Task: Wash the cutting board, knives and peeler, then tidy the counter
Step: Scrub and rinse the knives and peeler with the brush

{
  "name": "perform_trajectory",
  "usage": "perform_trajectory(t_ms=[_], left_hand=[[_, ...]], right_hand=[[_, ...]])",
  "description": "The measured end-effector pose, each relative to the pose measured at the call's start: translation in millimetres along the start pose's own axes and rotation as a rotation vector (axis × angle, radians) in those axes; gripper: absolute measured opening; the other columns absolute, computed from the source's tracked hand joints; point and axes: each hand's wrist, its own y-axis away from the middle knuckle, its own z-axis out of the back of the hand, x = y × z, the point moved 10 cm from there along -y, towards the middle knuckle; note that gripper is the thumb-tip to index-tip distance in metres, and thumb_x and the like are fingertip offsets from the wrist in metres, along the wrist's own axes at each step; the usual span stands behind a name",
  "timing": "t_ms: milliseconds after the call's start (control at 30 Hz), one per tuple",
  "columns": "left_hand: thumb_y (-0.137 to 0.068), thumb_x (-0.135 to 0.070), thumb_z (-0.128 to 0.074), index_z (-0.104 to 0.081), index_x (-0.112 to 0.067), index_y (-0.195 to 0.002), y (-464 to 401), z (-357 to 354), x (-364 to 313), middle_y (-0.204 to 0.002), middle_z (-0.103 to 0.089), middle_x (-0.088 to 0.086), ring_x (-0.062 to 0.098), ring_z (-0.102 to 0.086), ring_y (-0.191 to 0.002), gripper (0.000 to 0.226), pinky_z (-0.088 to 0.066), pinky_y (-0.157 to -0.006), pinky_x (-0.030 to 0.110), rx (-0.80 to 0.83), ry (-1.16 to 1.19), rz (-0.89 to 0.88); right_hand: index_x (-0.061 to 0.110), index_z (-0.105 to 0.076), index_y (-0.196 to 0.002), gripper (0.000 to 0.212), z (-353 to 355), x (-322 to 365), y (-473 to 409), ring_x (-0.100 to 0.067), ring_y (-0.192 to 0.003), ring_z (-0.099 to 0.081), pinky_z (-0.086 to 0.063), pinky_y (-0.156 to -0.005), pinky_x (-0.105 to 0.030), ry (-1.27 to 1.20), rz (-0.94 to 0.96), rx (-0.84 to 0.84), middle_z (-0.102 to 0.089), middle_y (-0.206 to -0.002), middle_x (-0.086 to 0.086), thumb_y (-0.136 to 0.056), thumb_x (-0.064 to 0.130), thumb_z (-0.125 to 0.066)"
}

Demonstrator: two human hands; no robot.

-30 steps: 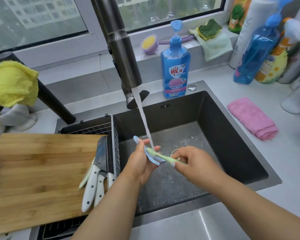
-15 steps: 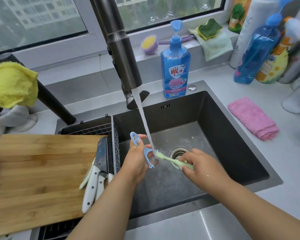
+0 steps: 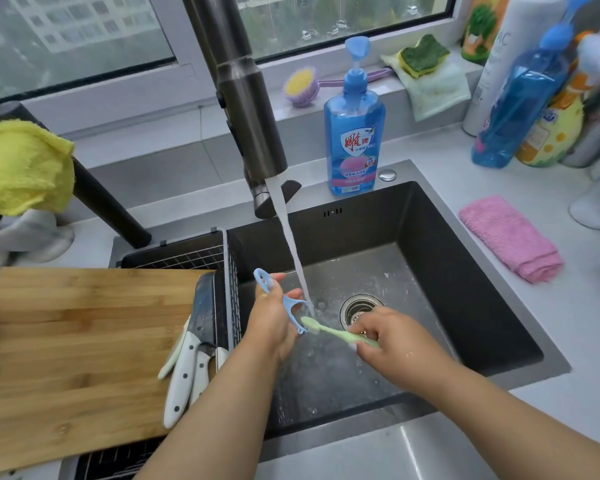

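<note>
My left-hand fingers [image 3: 274, 277] are curling round the blue peeler [image 3: 291, 304], holding it over the sink [image 3: 465, 271] under the running water [image 3: 291, 244]. My right hand [image 3: 392, 344] is pinching a green toothbrush [image 3: 340, 333], its bristles touching the peeler's head. The knives [image 3: 187, 368] are lying on the cutting board [image 3: 77, 358] to my left.

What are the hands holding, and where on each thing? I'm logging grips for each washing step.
The left hand grips the blue peeler around its handle. The right hand pinches the green toothbrush at its handle end, bristles against the peeler.
</note>
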Motion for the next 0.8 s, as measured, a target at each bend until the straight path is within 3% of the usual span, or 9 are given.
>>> perform_trajectory(t_ms=[133,267,400,533,633,700,800], left_hand=[[-0.105,-0.042,-0.027,-0.05,-0.026,-0.115,0.4,-1.5,5.2,-0.106,-0.06,0.016,0.04,-0.056,-0.117,0.03,-0.047,-0.088,0.061,-0.002,0.072,0.07],[-0.104,-0.042,-0.027,-0.05,-0.026,-0.109,3.0,-7.6,4.6,-0.108,-0.06,0.016,0.037,-0.057,-0.106,0.028,-0.042,-0.094,0.066,0.002,0.082,0.078],[-0.104,-0.041,-0.029,-0.052,-0.026,-0.107,2.1,-4.9,5.4,-0.108,-0.059,0.017,0.038,-0.057,-0.107,0.028,-0.05,-0.08,0.057,-0.002,0.162,0.105],[-0.104,-0.044,-0.028,-0.05,-0.025,-0.103,10.2,-14.3,-0.6,-0.111,-0.058,0.016,0.026,-0.058,-0.106,0.03,-0.041,-0.093,0.066,0.003,0.076,0.079],[-0.101,-0.05,-0.031,-0.05,-0.021,-0.101,12.3,-14.3,-7.6,-0.114,-0.058,0.018,0.027,-0.059,-0.093,0.034,-0.051,-0.085,0.054,-0.022,0.054,0.036],[-0.101,-0.049,-0.032,-0.05,-0.02,-0.103,16.0,-12.7,-13.2,-0.115,-0.059,0.017,0.034,-0.059,-0.1,0.034,-0.054,-0.08,0.052,-0.039,0.008,0.012],[-0.1,-0.054,-0.029,-0.053,-0.024,-0.099,19.7,-6.5,-22.9,-0.108,-0.058,0.008,0.033,-0.056,-0.113,0.038,-0.045,-0.093,0.063,-0.089,-0.129,-0.054]], right_hand=[[0.03,-0.067,-0.102,0.015,9.9,-11.5,-5.2,-0.011,-0.086,-0.053,-0.043,-0.073,-0.027,-0.013,-0.053,-0.066,-0.049,-0.086,0.014,-0.088,0.032,-0.062],[0.031,-0.067,-0.098,0.012,7.2,-9.1,-5.7,-0.01,-0.082,-0.053,-0.042,-0.069,-0.027,-0.045,-0.046,-0.042,-0.049,-0.082,0.014,-0.087,0.03,-0.062],[0.032,-0.067,-0.095,0.009,7.3,-9.9,-3.6,-0.011,-0.081,-0.053,-0.042,-0.067,-0.025,-0.055,-0.055,-0.038,-0.049,-0.081,0.013,-0.087,0.03,-0.062],[0.033,-0.066,-0.094,0.007,20.2,-12.2,-5.4,-0.007,-0.075,-0.05,-0.034,-0.057,-0.018,-0.033,-0.083,-0.114,-0.047,-0.079,0.013,-0.088,0.032,-0.062],[0.03,-0.068,-0.089,0.005,13.4,-2.1,-1.4,-0.007,-0.075,-0.053,-0.041,-0.063,-0.022,-0.129,-0.042,-0.055,-0.054,-0.079,0.009,-0.085,0.03,-0.066],[0.032,-0.067,-0.093,0.008,11.3,-2.5,0.2,-0.007,-0.075,-0.051,-0.041,-0.062,-0.021,-0.065,-0.056,-0.053,-0.051,-0.08,0.012,-0.087,0.033,-0.064],[0.034,-0.065,-0.098,0.01,21.1,-7.8,0.1,-0.005,-0.071,-0.046,-0.031,-0.055,-0.015,-0.014,-0.097,-0.127,-0.045,-0.079,0.015,-0.089,0.035,-0.061]])
